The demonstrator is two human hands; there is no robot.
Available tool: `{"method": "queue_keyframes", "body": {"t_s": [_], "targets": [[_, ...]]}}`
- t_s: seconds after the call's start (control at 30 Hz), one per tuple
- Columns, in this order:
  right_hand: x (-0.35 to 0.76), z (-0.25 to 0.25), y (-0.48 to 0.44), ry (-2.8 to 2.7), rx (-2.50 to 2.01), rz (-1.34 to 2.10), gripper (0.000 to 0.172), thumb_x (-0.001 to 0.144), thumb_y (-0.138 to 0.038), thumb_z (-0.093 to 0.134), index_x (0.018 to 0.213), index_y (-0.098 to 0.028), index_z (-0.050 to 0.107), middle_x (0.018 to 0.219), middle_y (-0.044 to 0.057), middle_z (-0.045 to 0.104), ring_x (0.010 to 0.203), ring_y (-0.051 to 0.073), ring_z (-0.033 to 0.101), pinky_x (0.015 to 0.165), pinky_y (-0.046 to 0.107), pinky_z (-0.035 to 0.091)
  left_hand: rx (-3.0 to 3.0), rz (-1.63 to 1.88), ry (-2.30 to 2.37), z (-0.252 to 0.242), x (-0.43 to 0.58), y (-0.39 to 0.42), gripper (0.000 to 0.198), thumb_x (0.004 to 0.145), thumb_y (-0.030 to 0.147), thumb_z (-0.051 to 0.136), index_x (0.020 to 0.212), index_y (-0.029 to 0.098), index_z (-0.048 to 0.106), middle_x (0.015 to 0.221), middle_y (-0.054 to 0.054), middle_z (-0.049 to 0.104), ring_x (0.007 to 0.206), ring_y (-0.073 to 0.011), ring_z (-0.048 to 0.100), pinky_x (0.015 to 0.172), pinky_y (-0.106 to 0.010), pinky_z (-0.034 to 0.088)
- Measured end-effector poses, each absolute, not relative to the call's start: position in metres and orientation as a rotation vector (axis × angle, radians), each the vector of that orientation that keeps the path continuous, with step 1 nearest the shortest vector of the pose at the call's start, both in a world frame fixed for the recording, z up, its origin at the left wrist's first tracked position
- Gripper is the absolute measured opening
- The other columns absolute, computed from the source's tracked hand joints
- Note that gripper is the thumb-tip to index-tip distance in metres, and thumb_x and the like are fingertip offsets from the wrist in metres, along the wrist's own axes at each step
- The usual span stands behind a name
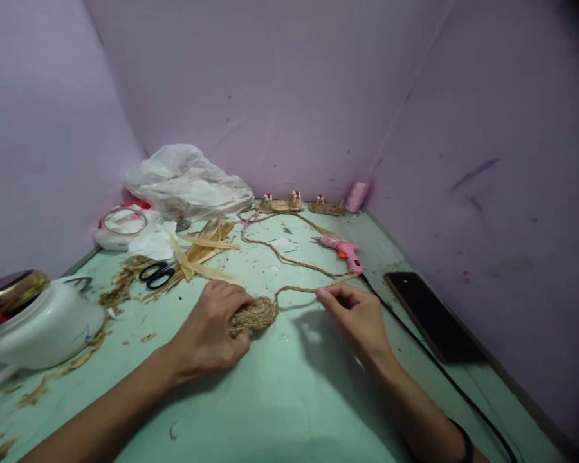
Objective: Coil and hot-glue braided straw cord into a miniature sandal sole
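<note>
My left hand (217, 328) grips the left end of a flat, oval coil of braided straw cord (258, 314), fingers wrapped over it just above the table. From the coil's right side runs a loose length of straw cord (294, 289). Between thumb and fingers, my right hand (354, 315) pinches this cord a short way from the coil. Past my right hand the cord loops back across the table toward the wall. A pink glue gun (341, 249) lies beyond my right hand, its black cable trailing toward me.
Black-handled scissors (158, 275) and dry straw strips (202, 254) lie at left, near a white pot (53, 325). A plastic bag (188, 183) and small woven pieces (282, 203) sit by the back wall, with a pink spool (357, 195). At right lies a phone (431, 315).
</note>
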State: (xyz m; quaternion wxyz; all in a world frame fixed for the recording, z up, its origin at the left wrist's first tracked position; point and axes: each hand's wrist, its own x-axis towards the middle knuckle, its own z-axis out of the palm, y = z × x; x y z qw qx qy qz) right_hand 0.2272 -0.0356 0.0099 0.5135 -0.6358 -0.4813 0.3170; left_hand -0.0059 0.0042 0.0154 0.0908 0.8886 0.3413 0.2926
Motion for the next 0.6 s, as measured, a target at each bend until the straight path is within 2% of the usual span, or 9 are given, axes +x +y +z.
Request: {"method": "queue_keyframes", "body": {"t_s": [0.1, 0.2, 0.3, 0.43, 0.47, 0.53, 0.6], "targets": [[0.220, 0.011, -0.035, -0.915, -1.412, 1.465, 0.033, 0.059, -0.043, 0.077, 0.068, -0.013, 0.068, 0.060, 0.003, 0.065, 0.050, 0.012, 0.054, 0.051, 0.026, 0.047, 2.648, 1.063, 0.932, 0.016, -0.012, 0.006, 0.037, 0.065, 0.013, 0.055, 0.102, 0.014, 0.058, 0.097, -0.012, 0.064, 0.095, -0.0266, 0.057, 0.090, -0.045, 0.041], [0.201, 0.008, -0.037, -0.748, -1.114, 1.756, 0.046, 0.052, -0.035, 0.083, 0.090, -0.013, 0.068, 0.083, 0.008, 0.070, 0.066, 0.015, 0.062, 0.058, 0.028, 0.053, 2.671, 1.081, 0.843, 0.011, -0.011, 0.005, 0.046, 0.066, 0.011, 0.057, 0.111, 0.015, 0.053, 0.102, -0.011, 0.063, 0.098, -0.0263, 0.057, 0.100, -0.050, 0.033], [0.184, 0.005, -0.036, -0.696, -0.968, 1.816, 0.044, 0.048, -0.027, 0.085, 0.084, -0.010, 0.068, 0.082, 0.009, 0.069, 0.066, 0.015, 0.062, 0.054, 0.026, 0.053, 2.707, 1.068, 0.802, 0.009, -0.005, 0.001, 0.054, 0.067, 0.008, 0.059, 0.119, 0.018, 0.050, 0.105, -0.011, 0.063, 0.100, -0.0264, 0.056, 0.103, -0.052, 0.028], [0.176, 0.003, -0.031, -0.545, -0.933, 1.690, 0.039, 0.045, -0.021, 0.085, 0.080, -0.010, 0.069, 0.073, 0.006, 0.069, 0.060, 0.013, 0.060, 0.055, 0.025, 0.051, 2.375, 1.284, 1.037, 0.010, 0.004, -0.009, 0.058, 0.064, 0.014, 0.070, 0.119, 0.022, 0.054, 0.122, -0.011, 0.055, 0.114, -0.0300, 0.048, 0.102, -0.045, 0.033], [0.177, 0.003, -0.029, -0.502, -0.932, 1.646, 0.038, 0.046, -0.020, 0.085, 0.080, -0.010, 0.069, 0.074, 0.005, 0.069, 0.061, 0.013, 0.060, 0.056, 0.025, 0.052, 2.137, 1.375, 1.131, 0.010, 0.006, -0.012, 0.055, 0.063, 0.017, 0.072, 0.116, 0.022, 0.056, 0.120, -0.010, 0.055, 0.112, -0.0287, 0.050, 0.099, -0.041, 0.037], [0.177, 0.005, -0.027, -0.439, -0.915, 1.560, 0.036, 0.047, -0.020, 0.085, 0.078, -0.012, 0.069, 0.075, 0.004, 0.070, 0.063, 0.012, 0.060, 0.060, 0.025, 0.053, 1.559, 1.452, 1.224, 0.010, 0.012, -0.020, 0.048, 0.063, 0.022, 0.075, 0.108, 0.022, 0.058, 0.106, -0.006, 0.059, 0.096, -0.0222, 0.057, 0.087, -0.033, 0.045], [0.175, 0.007, -0.026, -0.411, -0.875, 1.502, 0.035, 0.047, -0.021, 0.085, 0.078, -0.013, 0.070, 0.078, 0.004, 0.070, 0.064, 0.012, 0.060, 0.062, 0.025, 0.053, 1.108, 1.317, 1.171, 0.010, 0.019, -0.025, 0.043, 0.062, 0.027, 0.076, 0.101, 0.020, 0.060, 0.090, -0.003, 0.060, 0.075, -0.0157, 0.058, 0.068, -0.026, 0.049]]}}
